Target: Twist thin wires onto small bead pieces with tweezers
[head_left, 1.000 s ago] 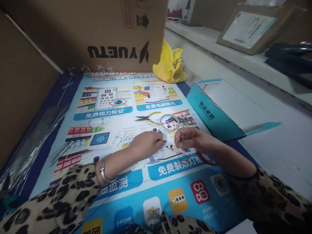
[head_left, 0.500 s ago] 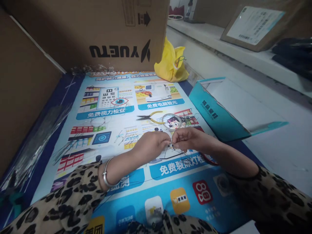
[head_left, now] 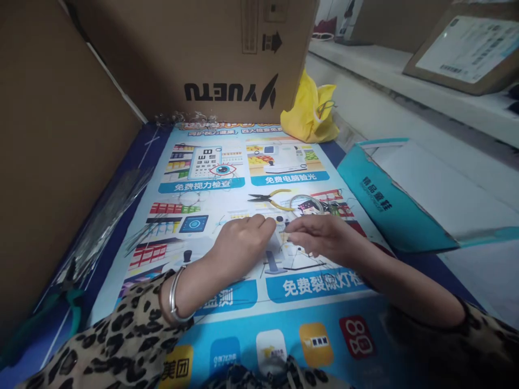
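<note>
Wire between left hand and right hand, since parted

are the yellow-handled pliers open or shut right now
Open: the yellow-handled pliers lie on the printed sheet with their handles spread wide and a gap showing between the dark jaw tips.

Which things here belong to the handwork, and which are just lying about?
Probably the job's:
thin strands
yellow-handled pliers
green-handled tool
pale ring

Seemingly lying about:
yellow bag
turquoise box
YUETU carton

What the left hand and right hand hold is unclear.
</note>
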A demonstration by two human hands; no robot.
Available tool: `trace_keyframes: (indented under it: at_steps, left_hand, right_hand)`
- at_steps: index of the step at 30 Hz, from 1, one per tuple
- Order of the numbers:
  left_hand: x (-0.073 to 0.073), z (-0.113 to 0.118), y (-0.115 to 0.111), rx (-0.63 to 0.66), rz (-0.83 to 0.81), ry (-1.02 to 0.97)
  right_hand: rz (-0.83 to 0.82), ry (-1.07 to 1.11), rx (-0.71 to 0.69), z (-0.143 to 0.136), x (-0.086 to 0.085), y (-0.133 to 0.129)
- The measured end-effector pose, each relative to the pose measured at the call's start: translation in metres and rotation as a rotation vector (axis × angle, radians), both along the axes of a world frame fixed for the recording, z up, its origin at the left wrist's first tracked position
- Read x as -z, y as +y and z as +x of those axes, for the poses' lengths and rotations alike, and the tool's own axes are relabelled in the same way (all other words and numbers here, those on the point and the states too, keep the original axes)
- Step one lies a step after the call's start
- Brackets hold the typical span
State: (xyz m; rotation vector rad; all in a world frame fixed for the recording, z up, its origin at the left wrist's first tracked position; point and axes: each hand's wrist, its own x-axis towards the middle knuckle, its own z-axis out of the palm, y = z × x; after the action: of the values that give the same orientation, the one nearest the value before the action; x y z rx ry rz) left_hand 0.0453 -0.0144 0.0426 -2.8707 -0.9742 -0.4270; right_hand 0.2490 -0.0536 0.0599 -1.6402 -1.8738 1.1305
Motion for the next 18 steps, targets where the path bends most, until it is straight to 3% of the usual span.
trace_keyframes:
  at_steps: [3,7,13,18]
  left_hand:
    - [0.001,-0.003,0.002,-0.038,-0.026,-0.03]
    - [-0.002,-0.01,0.013,-0.128,-0.233,-0.141]
    - [-0.014,-0.022,0.035,-0.079,-0.474,-0.389]
    - [-0.004,-0.026,0.046,-0.089,-0.802,-0.545]
  right_hand:
    - [-0.07,0.085,0.024,-0.02,-0.001,0.013]
    - [-0.126,0.143,0.068,-0.033,-0.005,0.029]
    - [-0.11,0.239,0.134,-0.042,-0.003,0.045]
    - [-0.142,0.373,0.175,-0.045,0.005,0.051]
